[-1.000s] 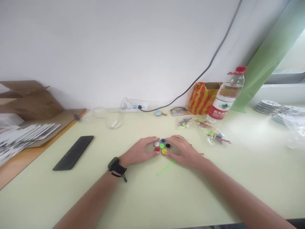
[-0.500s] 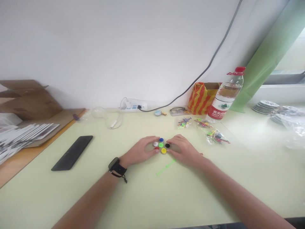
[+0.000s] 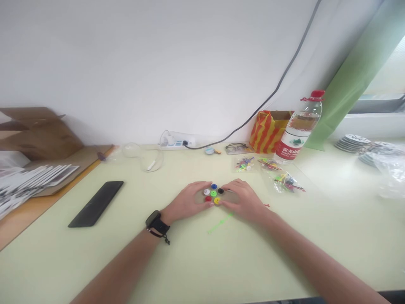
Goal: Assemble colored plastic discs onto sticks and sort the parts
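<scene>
A tight cluster of small coloured discs lies flat on the table between my hands. The green disc sits in the middle, ringed by a blue disc, a white disc, a red disc, a yellow disc and a black disc. My left hand curves around the left side, thumb and index finger apart, thumb tip just below the red disc. On the right, my right hand has its index fingertip by the black disc and its thumb at the yellow one. A thin green plastic strip lies nearer me.
Bags of coloured plastic parts, a water bottle and a striped bag stand to the right. A black flat case lies left. At the wall are a power strip and glasses.
The black disc has shifted slightly left toward the green one. My left thumb has moved below the red disc, which shows more fully. My right thumb has come closer to the yellow disc.
</scene>
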`<state>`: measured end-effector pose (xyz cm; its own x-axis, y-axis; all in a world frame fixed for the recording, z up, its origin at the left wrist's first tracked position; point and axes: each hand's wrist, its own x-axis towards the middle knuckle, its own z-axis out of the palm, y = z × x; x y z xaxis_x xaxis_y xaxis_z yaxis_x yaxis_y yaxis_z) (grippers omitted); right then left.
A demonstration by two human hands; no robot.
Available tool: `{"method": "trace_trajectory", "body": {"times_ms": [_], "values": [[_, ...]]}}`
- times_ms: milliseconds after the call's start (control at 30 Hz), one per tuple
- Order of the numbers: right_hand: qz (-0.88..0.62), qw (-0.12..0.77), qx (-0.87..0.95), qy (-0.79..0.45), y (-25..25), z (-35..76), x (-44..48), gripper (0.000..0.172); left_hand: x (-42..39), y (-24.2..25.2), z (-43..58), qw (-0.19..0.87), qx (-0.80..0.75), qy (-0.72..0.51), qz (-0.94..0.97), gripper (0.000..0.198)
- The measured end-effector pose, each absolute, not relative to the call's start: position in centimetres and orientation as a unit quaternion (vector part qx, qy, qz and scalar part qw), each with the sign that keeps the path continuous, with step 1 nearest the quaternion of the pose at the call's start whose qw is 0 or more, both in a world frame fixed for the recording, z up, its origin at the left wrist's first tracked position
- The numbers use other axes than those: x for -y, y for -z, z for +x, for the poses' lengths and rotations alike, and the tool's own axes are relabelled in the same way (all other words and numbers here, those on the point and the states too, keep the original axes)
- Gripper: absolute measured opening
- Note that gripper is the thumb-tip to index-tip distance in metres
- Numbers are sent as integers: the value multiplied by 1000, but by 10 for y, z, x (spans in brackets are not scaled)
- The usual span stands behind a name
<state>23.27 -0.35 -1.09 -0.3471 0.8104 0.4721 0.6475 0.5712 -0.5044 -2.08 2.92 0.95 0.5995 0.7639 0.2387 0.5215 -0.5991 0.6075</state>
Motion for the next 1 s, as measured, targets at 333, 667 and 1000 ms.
{"method": "trace_trajectory", "body": {"times_ms": [333,667,1000], "values": [[-445,370,808,-109,6,246,2,13,-28,-10,-22,215,-346,-258,876,63],[-525,181,761,-335,-36,341,-8,32,-13,-27,-12,170,-339,-303,875,18],[-515,98,753,-399,-34,330,0,26,16,-28,9,191,-220,-169,942,10]]}}
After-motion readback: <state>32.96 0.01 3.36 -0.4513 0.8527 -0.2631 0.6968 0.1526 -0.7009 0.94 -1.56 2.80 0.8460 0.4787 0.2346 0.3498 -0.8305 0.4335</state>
